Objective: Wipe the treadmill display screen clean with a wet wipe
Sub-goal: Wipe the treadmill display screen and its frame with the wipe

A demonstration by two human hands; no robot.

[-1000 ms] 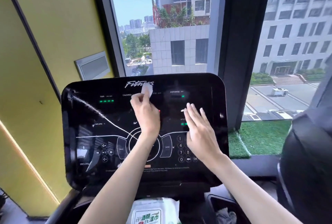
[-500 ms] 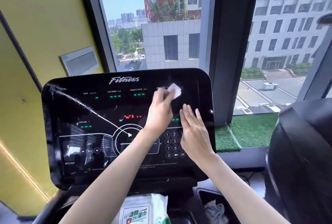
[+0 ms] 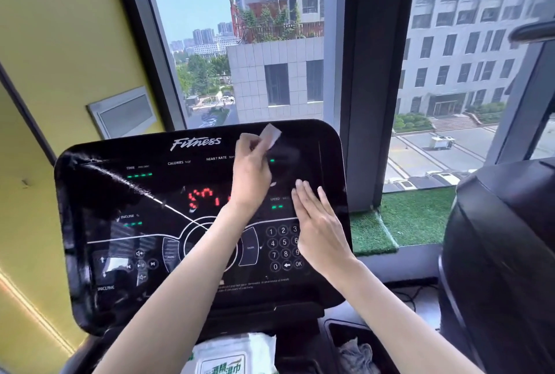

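Observation:
The black glossy treadmill display (image 3: 126, 193) fills the middle of the head view, with green and red lights and a number keypad. My left hand (image 3: 250, 169) pinches a small folded white wet wipe (image 3: 270, 135) against the upper right part of the screen. My right hand (image 3: 318, 223) lies flat with straight fingers on the right side of the panel, beside the keypad. A white streak runs across the left half of the glass.
A pack of wet wipes (image 3: 231, 355) lies below the console. A crumpled used wipe (image 3: 357, 355) sits in a black cup tray at lower right. A dark machine body (image 3: 504, 253) stands on the right. Window glass and a dark frame post (image 3: 369, 73) rise behind the console.
My left hand has carried the wipe from the upper middle of the screen rightward and up toward the top right corner. My right hand stays flat on the panel's right side.

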